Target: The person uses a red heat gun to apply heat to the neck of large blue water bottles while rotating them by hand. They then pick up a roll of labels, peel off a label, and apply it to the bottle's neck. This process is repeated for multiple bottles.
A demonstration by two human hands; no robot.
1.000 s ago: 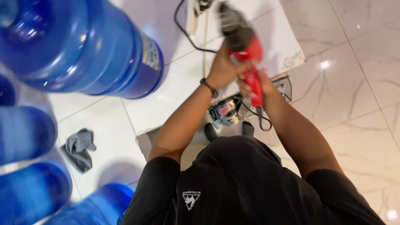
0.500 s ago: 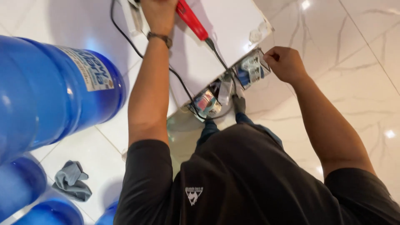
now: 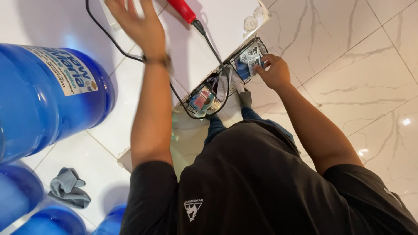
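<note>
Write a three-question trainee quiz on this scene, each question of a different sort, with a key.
1. True or false: the right hand rests at the wire basket.
2. Which colour is the handle of the tool lying near the left hand? A green, B red, C yellow.
3. Fill in: a grey ____ lies on the floor beside the big blue water bottles.

Key
1. True; its fingers touch the small packets at the basket's far end.
2. B, red, with a black cord trailing from it.
3. Cloth, crumpled on the white tile.

Head camera looks steeply down, close over the floor (image 3: 357,78).
</note>
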